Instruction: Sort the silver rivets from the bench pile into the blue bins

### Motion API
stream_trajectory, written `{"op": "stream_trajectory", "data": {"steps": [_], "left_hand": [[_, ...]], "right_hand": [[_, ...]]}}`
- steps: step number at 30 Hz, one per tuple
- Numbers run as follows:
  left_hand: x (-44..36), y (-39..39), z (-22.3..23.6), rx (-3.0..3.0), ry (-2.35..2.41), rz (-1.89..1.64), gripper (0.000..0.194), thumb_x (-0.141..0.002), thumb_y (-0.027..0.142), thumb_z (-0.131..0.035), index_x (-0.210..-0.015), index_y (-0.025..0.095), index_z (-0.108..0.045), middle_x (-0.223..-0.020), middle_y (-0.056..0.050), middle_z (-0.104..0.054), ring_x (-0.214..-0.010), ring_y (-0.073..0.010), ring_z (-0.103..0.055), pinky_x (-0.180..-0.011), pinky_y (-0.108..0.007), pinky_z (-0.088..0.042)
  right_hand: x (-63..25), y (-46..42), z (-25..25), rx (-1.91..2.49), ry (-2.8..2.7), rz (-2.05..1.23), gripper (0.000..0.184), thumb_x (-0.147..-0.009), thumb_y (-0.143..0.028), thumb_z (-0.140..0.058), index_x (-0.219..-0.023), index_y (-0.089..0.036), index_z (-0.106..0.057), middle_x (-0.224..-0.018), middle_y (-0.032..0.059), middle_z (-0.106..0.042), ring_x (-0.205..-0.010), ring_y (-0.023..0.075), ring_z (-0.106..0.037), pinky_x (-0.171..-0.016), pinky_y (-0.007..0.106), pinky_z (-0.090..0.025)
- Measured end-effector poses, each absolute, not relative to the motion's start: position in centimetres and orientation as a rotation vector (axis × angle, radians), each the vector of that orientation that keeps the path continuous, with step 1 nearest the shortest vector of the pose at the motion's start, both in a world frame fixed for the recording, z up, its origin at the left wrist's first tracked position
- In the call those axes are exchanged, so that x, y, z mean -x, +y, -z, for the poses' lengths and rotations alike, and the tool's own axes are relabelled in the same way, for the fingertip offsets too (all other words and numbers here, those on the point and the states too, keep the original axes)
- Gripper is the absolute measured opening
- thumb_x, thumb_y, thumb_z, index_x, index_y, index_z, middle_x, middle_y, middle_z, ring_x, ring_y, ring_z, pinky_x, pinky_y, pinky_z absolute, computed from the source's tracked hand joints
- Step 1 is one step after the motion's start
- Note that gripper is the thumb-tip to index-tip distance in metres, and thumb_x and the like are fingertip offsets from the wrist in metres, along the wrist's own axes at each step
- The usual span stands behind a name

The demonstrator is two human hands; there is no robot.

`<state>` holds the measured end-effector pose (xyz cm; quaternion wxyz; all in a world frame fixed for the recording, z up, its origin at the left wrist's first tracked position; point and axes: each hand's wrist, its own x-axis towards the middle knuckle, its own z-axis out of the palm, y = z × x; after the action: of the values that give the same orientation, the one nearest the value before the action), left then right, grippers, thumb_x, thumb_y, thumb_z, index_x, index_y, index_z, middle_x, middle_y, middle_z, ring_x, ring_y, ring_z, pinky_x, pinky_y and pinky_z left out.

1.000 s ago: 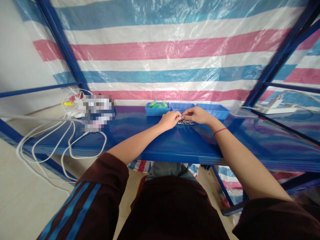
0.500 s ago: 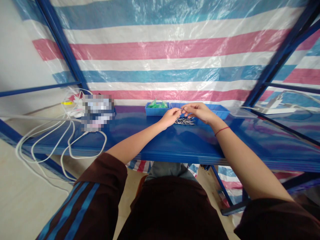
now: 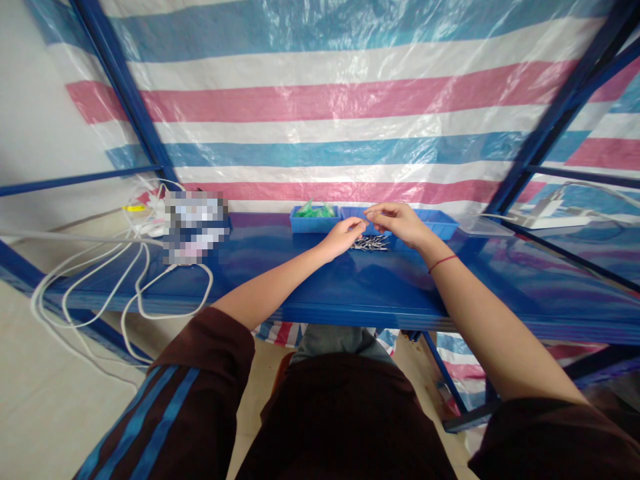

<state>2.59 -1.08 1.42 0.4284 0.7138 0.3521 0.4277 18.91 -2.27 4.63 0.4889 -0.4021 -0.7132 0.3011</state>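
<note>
A small pile of thin silver and dark metal pieces (image 3: 371, 244) lies on the blue tabletop (image 3: 350, 283), too small to name exactly. My left hand (image 3: 343, 239) is at the pile's left side, thumb and fingertips pinched together. Just above the pile, my right hand (image 3: 399, 223) has its fingers curled, their tips close to those of the left. Whatever is in either pinch is too small to make out. Behind the hands stand a blue bin with green pieces (image 3: 315, 212) in it, a middle blue bin (image 3: 353, 212) and a right blue bin (image 3: 440, 223), the last two partly covered by my right hand.
White cables (image 3: 145, 280) loop over the table's left end beside a blurred-out object (image 3: 196, 227). On the right are a clear plastic lid or tray (image 3: 485, 225) and a white power strip (image 3: 555, 212). Blue metal posts (image 3: 123, 87) frame a striped plastic sheet (image 3: 325, 100).
Both hands have risen slightly off the pile, uncovering more of it. A small dark piece seen between the fingertips half a second ago is hard to make out now.
</note>
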Motion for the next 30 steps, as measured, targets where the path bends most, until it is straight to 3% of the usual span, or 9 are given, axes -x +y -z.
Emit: {"op": "stream_trajectory", "data": {"steps": [5,10,16,19,21,25,30], "left_hand": [[-2.4,-0.4,-1.2,-1.821,0.893,-1.274,0.013,-0.084,0.023,-0.058,-0.090,0.012,-0.061,-0.091,-0.006,-0.065,-0.086,-0.0137,-0.059,-0.084,-0.029,-0.044],[-2.3,0.0,-1.1,-1.864,0.909,-1.350,0.014,-0.085,0.027,-0.057,-0.088,0.013,-0.061,-0.092,-0.006,-0.066,-0.088,-0.0148,-0.060,-0.085,-0.030,-0.045],[-1.9,-0.5,-0.9,-2.194,1.053,-1.200,0.032,-0.088,0.033,-0.054,-0.113,0.014,-0.058,-0.100,-0.009,-0.064,-0.088,-0.0163,-0.060,-0.087,-0.032,-0.046],[-1.6,-1.0,-0.8,-2.526,1.103,-0.988,0.039,-0.087,0.038,-0.053,-0.121,0.018,-0.056,-0.114,-0.010,-0.059,-0.107,-0.0214,-0.056,-0.096,-0.038,-0.042],[-1.4,-1.3,-0.7,-2.662,1.128,-0.831,0.038,-0.088,0.043,-0.051,-0.118,0.022,-0.059,-0.121,-0.009,-0.056,-0.116,-0.0249,-0.051,-0.099,-0.042,-0.040],[-1.1,-1.1,-0.4,-2.711,1.141,-0.696,0.035,-0.086,0.043,-0.053,-0.111,0.023,-0.066,-0.120,-0.009,-0.058,-0.114,-0.0283,-0.051,-0.097,-0.045,-0.040],[-0.9,-0.5,-0.2,-2.676,1.084,-0.731,0.016,-0.081,0.030,-0.059,-0.089,0.024,-0.073,-0.100,-0.006,-0.065,-0.098,-0.0235,-0.057,-0.092,-0.038,-0.043]], "right_hand": [[-19.0,-2.1,-4.6,1.001,-1.804,-0.619,0.029,-0.071,-0.040,-0.067,-0.085,-0.016,-0.072,-0.063,0.0016,-0.061,-0.054,0.0112,-0.050,-0.053,0.027,-0.043],[-19.4,-1.6,-4.3,1.011,-1.897,-0.513,0.028,-0.073,-0.041,-0.062,-0.078,-0.015,-0.070,-0.072,0.0043,-0.065,-0.056,0.0115,-0.051,-0.056,0.028,-0.043],[-20.6,-0.7,-4.4,1.161,-1.702,-0.562,0.017,-0.073,-0.033,-0.063,-0.069,-0.016,-0.063,-0.058,0.0009,-0.057,-0.052,0.0103,-0.049,-0.049,0.024,-0.040],[-21.9,-0.2,-4.7,1.266,-1.266,-0.558,0.011,-0.073,-0.026,-0.061,-0.067,-0.017,-0.057,-0.055,-0.0012,-0.051,-0.049,0.0094,-0.047,-0.043,0.021,-0.037],[-23.0,0.3,-4.8,1.303,-0.973,-0.584,0.010,-0.073,-0.022,-0.059,-0.066,-0.019,-0.053,-0.053,-0.0034,-0.046,-0.047,0.0089,-0.044,-0.041,0.020,-0.035],[-25.0,0.8,-4.7,1.336,-0.613,-0.704,0.014,-0.073,-0.015,-0.056,-0.064,-0.021,-0.046,-0.054,-0.0039,-0.044,-0.044,0.0085,-0.038,-0.041,0.022,-0.035],[-25.1,0.6,-4.6,1.349,-0.689,-0.817,0.009,-0.073,-0.019,-0.056,-0.065,-0.021,-0.052,-0.057,0.0004,-0.051,-0.046,0.0104,-0.043,-0.047,0.028,-0.040]]}}
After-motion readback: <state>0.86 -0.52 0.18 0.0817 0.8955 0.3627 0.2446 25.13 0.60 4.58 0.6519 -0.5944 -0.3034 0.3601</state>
